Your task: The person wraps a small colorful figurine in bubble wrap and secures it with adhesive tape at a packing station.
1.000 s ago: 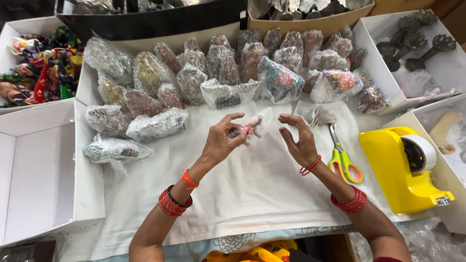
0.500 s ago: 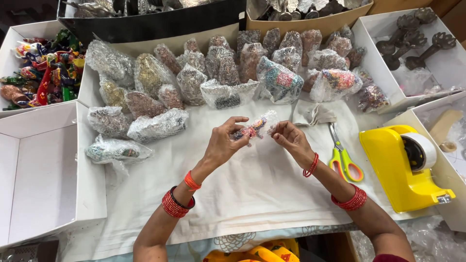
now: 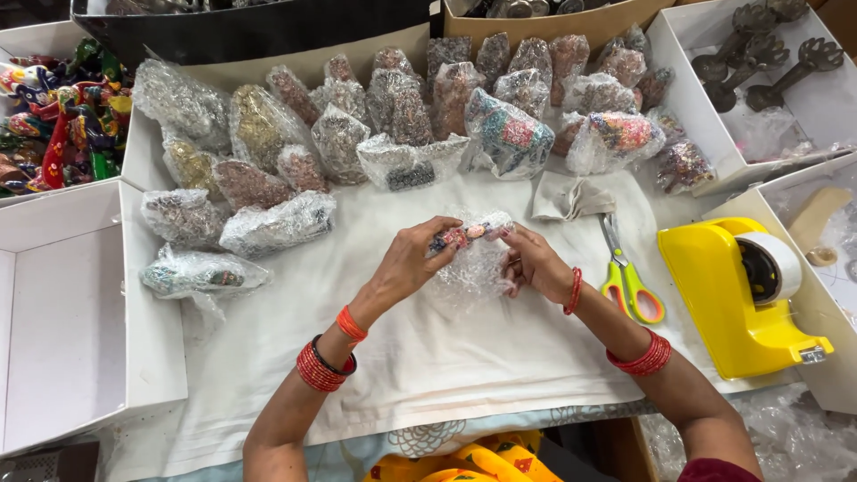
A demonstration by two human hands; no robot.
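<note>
Left hand (image 3: 415, 259) and right hand (image 3: 533, 263), both closed on a small painted figurine (image 3: 460, 236) half rolled in bubble wrap (image 3: 471, 272), above the middle of the white cloth (image 3: 428, 357). Compared with a second ago, the hands sit lower and closer together, and the wrap now hangs under the figurine: wrapping appears under way. Wrapped bundles (image 3: 277, 223) crowd the far edge; scissors (image 3: 625, 277) and a yellow tape dispenser (image 3: 741, 295) flank the right edge. The near cloth lies bare.
</note>
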